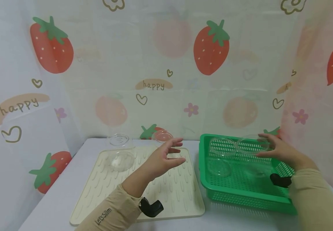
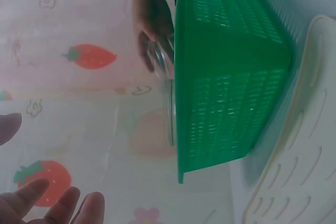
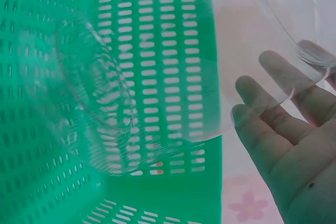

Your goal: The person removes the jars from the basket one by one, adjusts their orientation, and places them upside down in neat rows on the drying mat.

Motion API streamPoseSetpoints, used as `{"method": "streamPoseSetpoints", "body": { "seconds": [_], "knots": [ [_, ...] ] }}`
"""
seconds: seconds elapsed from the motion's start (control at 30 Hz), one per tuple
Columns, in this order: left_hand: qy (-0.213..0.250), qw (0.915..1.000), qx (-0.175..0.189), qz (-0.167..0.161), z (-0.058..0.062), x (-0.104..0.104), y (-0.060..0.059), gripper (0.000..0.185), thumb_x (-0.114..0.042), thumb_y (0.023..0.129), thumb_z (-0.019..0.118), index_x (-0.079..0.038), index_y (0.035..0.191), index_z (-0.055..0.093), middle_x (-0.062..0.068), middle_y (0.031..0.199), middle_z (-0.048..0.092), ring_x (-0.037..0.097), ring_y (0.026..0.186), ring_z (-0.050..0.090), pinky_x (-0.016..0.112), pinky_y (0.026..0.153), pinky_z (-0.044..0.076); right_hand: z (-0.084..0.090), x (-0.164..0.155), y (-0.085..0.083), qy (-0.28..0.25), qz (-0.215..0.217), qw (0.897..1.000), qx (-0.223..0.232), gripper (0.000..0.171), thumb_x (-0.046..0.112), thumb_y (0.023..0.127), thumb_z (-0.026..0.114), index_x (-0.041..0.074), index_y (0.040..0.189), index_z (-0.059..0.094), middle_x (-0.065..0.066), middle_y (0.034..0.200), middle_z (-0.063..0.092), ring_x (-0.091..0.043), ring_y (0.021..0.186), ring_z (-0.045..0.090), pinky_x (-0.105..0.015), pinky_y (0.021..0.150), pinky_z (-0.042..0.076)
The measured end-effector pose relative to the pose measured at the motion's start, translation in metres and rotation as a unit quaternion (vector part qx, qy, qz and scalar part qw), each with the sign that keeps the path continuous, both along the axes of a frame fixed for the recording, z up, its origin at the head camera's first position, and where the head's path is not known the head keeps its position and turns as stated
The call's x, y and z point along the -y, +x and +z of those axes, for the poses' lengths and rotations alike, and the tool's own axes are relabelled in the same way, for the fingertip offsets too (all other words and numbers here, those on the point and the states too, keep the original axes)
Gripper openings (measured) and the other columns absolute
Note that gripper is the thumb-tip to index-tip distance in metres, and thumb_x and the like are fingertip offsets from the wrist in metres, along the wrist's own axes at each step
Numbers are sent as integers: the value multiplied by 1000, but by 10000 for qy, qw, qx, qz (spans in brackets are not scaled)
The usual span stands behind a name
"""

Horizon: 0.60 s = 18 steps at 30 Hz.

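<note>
1. Clear plastic, thin-walled: a bowl [image 1: 251,149] at the far right of the green basket [image 1: 241,200], reaching above the rim; impossible to tell whether touching the basket's floor.
2. Pinched between thumb and fingers of the right hand [image 1: 287,154], with fingertips showing through the wall in the right wrist view.
3. Just beside, to the left, in the same basket: 1 neighbouring bowl [image 1: 223,150], also clear.
4. By judgement, midway through shifting the bowl into or out of the basket; unclear which. Next, probably calling for a light, even pinch and a level path past the neighbour.
5. Further left, above the cream mat [image 1: 180,199]: the left hand [image 1: 163,158], fingers apart, holding nothing.
6. Towards the mat's far edge: 2 clear containers [image 1: 122,160], 1 partly hidden behind that hand.
7. Readable: "happy", 2 times in full, on the strawberry backdrop [image 1: 180,51]; apparently "Let'sSlim" on the left sleeve [image 1: 105,211].
</note>
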<state>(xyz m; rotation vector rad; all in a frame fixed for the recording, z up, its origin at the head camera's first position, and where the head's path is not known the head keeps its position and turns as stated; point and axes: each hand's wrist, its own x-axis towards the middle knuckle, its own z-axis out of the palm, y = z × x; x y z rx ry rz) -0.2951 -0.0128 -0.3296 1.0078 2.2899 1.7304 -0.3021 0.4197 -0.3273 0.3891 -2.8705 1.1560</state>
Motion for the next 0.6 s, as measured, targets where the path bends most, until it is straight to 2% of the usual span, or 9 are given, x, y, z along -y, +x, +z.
{"method": "streamPoseSetpoints", "body": {
  "seconds": [0.13, 0.2, 0.27, 0.37, 0.47, 0.6],
  "knots": [
    [-87, 10000, 30, -12, 9, 1, 9, 59, -11, 85, 63, -11, 138, 36, 9, 134, 43, 26, 120, 45, 42, 94, 42, 1, -6, 3, 70, -24, 10000, -41, 84, 20, 82, 69, -1, 143, 15, -29, 140, 29, -46, 119, 40, -42, 85, 45],
    [-96, 9999, 41, -36, 11, 2, 12, 59, -11, 86, 62, -9, 138, 35, 10, 135, 43, 29, 121, 44, 42, 94, 42, 2, -9, 5, 71, -36, 9999, -63, 84, 20, 82, 68, -1, 143, 15, -29, 140, 29, -47, 118, 40, -45, 85, 45],
    [-113, 9999, 64, -32, 7, 1, 8, 60, -12, 86, 63, -10, 139, 35, 10, 135, 42, 29, 121, 44, 43, 94, 42, 4, -11, 7, 119, -74, 9998, -108, 83, 20, 82, 68, -1, 142, 15, -29, 140, 29, -47, 115, 42, -45, 85, 45],
    [-98, 9999, 62, -22, -1, 0, 0, 60, -15, 86, 63, -14, 139, 35, 7, 136, 42, 28, 121, 43, 43, 93, 43, 6, -14, 9, 139, -109, 9996, -224, 82, 17, 82, 68, -2, 142, 15, -28, 139, 30, -44, 114, 44, -34, 82, 46],
    [-108, 9999, 60, 2, -9, -1, -8, 61, -18, 85, 65, -19, 139, 35, 4, 136, 42, 23, 121, 44, 42, 93, 43, 9, -16, 11, -47, -28, 9991, -428, 82, 12, 82, 67, -3, 142, 13, -28, 138, 29, -17, 116, 48, -18, 78, 45],
    [-126, 9999, 43, -5, -10, 0, -10, 61, -17, 85, 65, -19, 138, 36, 3, 136, 42, 23, 121, 44, 41, 93, 43, 17, -17, 12, -299, 138, 9962, -807, 81, 5, 82, 66, 0, 143, 13, -19, 137, 33, 14, 102, 44, -13, 75, 45]
  ]
}}
